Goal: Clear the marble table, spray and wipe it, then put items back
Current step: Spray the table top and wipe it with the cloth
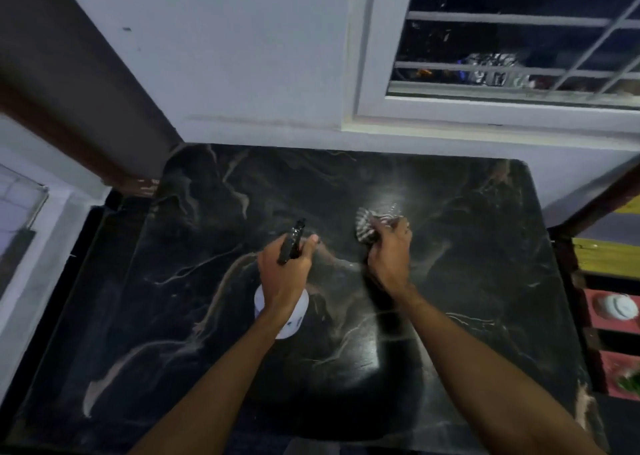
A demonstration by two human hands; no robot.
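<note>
- Black marble table [485, 298], pale-veined, under both hands; spray-and-wipe step judged in hand, putting items back not yet begun.
- White spray bottle [293, 321], held over the middle of the table, just left of the cloth; long axis from white base near the person to black trigger head farther off; nozzle pointing away toward the wall [242, 56], a little to the right; tilt hard to judge from above.
- On the left hand [282, 278], fingers [313, 240] curled round the bottle neck, one stretched forward beside the trigger.
- On the right hand [389, 257], fingers bunched together, pinching a striped cloth [367, 224] low over the marble; contact not certain.
- Next, probably: a trigger squeeze at the marble ahead of the nozzle, then the cloth pressed flat and drawn in broad strokes out to the edges.
</note>
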